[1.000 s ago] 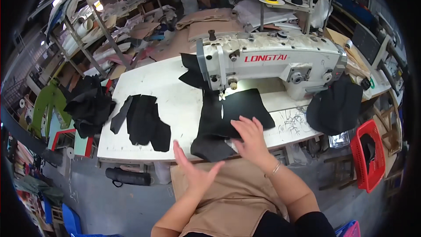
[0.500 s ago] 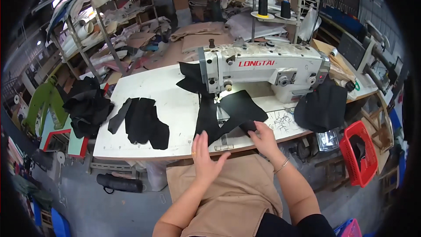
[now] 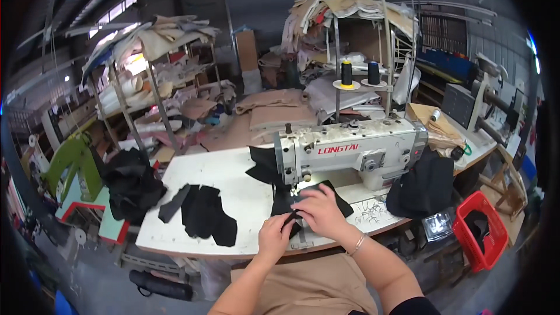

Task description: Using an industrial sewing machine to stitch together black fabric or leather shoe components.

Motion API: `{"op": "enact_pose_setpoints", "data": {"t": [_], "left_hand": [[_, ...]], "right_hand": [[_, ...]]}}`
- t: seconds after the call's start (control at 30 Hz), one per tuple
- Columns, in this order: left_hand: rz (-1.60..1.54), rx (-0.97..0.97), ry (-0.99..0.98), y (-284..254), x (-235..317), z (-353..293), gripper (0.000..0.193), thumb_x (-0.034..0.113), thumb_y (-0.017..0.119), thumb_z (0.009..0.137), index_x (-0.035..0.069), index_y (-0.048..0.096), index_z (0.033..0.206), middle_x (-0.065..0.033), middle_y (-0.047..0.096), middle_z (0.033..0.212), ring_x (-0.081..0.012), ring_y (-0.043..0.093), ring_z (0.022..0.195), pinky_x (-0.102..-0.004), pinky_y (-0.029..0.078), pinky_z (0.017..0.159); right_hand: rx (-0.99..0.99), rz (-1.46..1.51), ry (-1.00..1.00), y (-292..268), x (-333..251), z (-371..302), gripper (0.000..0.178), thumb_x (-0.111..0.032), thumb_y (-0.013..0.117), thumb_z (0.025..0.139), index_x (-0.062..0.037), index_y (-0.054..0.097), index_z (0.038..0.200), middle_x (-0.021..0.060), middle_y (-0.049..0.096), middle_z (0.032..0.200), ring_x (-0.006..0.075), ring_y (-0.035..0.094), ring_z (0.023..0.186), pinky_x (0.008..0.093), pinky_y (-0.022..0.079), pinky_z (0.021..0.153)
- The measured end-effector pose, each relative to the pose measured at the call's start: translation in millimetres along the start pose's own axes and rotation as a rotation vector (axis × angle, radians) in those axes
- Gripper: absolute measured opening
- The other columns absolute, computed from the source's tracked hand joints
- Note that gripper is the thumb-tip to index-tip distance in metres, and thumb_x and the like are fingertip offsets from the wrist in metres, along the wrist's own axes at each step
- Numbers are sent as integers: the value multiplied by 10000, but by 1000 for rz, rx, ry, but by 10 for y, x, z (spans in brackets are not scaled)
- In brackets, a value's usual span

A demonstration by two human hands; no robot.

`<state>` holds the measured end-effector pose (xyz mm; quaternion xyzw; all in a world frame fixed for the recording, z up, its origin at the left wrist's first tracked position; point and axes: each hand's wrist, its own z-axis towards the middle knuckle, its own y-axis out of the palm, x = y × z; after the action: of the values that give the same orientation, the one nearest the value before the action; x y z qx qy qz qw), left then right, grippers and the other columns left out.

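Note:
Black fabric (image 3: 335, 196) lies under the needle end of a white sewing machine (image 3: 350, 146), and part of it trails past the machine to the far left. At the near side of the needle, my left hand (image 3: 275, 238) is closed on a raised edge of this fabric. My right hand (image 3: 322, 213) meets it there, thumb and fingers pinching the same edge close to the left fingertips. Its upper fingers are slightly blurred and cover part of the fabric by the needle.
Cut black pieces (image 3: 209, 216) lie on the white table (image 3: 175, 239) at left, beside a dark fabric heap (image 3: 131, 189). More black fabric (image 3: 421, 186) hangs at the table's right end. A red basket (image 3: 482, 230) stands right. Two thread cones (image 3: 346, 73) rise behind the machine.
My right hand has moved left to meet my left hand, which has closed from spread fingers onto the fabric's edge. The view has tilted up, showing more of the shelves.

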<state>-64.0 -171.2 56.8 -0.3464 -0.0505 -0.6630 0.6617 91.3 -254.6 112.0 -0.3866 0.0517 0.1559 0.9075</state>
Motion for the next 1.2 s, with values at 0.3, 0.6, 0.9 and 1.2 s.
{"op": "enact_pose_setpoints", "data": {"t": [0.3,0.6,0.9,1.2], "left_hand": [[21,-9,303,-184,-117,536,209,-25,682,790,48,675,987,-107,657,920,-252,647,813,-310,525,698],[-463,-70,-339,-34,-44,208,85,81,587,898,24,607,958,-58,617,861,-126,574,787,-271,471,714],[-415,-107,-311,17,56,-526,63,37,574,904,10,600,954,-101,636,938,-177,610,858,-283,486,769],[-346,-104,-123,158,167,-330,95,5,588,852,39,609,938,-110,644,958,-276,608,977,-350,449,874]], "right_hand": [[-272,620,232,109,235,355,469,-214,693,835,-89,524,1253,133,650,1041,266,644,939,343,503,821],[-283,388,176,-3,128,132,567,-84,720,747,-131,522,1276,96,638,925,292,627,820,370,508,736],[73,359,429,498,75,-914,731,-120,777,623,-64,505,1299,174,619,1083,358,563,1007,404,440,942],[261,-131,18,-18,698,-384,366,18,629,586,-62,632,943,103,614,924,345,565,922,431,440,828]]}}
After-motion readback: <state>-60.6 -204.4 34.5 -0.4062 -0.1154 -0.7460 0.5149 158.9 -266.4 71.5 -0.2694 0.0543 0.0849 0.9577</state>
